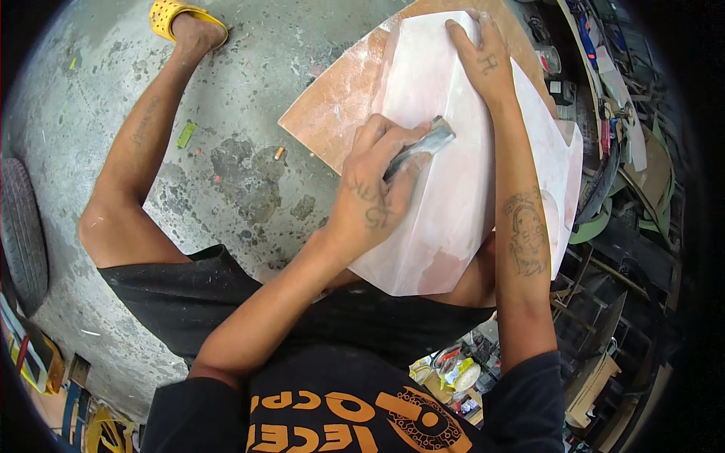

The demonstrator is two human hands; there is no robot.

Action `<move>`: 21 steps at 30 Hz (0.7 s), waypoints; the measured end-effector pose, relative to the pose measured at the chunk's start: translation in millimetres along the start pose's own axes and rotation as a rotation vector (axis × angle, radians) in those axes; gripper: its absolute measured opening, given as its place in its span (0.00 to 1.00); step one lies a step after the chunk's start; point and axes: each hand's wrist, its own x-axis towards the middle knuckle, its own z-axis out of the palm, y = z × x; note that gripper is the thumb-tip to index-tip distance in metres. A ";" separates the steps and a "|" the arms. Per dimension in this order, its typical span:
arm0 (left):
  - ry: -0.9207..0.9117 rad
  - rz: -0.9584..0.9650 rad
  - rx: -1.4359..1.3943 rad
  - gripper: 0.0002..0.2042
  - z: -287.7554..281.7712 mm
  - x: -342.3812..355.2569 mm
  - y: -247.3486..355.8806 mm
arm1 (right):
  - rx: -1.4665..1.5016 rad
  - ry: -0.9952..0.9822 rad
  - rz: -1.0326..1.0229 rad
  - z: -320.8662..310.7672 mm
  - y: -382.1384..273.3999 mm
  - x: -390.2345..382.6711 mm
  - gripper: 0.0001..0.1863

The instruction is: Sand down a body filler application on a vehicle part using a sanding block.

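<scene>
A long white angular panel (434, 83) with pinkish patches lies tilted across my lap, its far part over a brown board (332, 113). My left hand (381, 177) grips a small dark, dust-covered sanding block (432, 142), which rests on the panel's upper face near a ridge. At the panel's far end, my right hand (483, 57) holds its edge, thumb on the top and fingers partly hidden over the side. More of the white bodywork, with curved cut-outs (547, 151), shows to the right of my right forearm.
Stained concrete floor (249, 181) stretches to the left, with a green scrap (186, 135) and a cigarette butt (279, 153) on it. A tire (23, 234) stands at the left edge. Cluttered shelving and parts (627, 257) crowd the right side. My yellow clog (181, 19) is at the far left.
</scene>
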 end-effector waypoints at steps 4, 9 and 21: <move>0.076 0.099 0.222 0.17 -9.7 61.6 -30.9 | 0.035 0.067 -0.019 9.6 -9.9 4.0 0.32; 0.052 0.035 0.084 0.12 -4.6 21.4 -5.8 | 0.037 -0.047 0.021 0.2 -13.2 3.2 0.33; 0.035 -0.068 0.120 0.13 -15.7 20.4 -13.5 | 0.048 0.009 0.004 5.6 -6.3 4.5 0.32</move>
